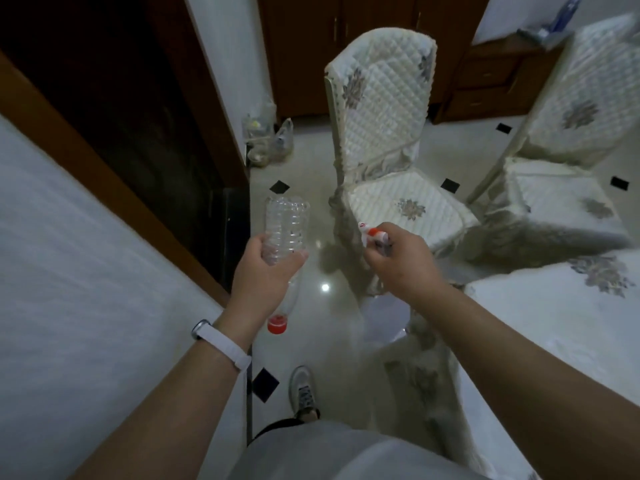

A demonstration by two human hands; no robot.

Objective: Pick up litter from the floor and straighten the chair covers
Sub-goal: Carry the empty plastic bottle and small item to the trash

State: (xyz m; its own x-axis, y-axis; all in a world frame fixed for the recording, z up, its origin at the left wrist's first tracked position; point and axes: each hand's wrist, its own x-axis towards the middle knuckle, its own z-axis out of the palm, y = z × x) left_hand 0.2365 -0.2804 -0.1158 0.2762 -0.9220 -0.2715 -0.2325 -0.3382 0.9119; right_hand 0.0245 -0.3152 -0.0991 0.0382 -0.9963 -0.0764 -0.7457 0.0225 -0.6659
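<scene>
My left hand (265,271) grips an empty clear plastic bottle (285,223) around its middle; the bottle's red cap (277,324) points down toward me. My right hand (401,261) pinches a small crumpled red-and-white wrapper (371,233). Just beyond my right hand stands a chair with a white quilted cover (384,109) printed with grey flowers. A second covered chair (568,140) stands to its right.
Clear plastic bags (266,136) with rubbish sit on the floor by the wall corner. A cloth-covered table (568,323) edges in at the right. Dark wooden cabinets (346,46) line the back. A dark doorway (121,109) is at left. My shoe (303,389) is on the glossy tiled floor.
</scene>
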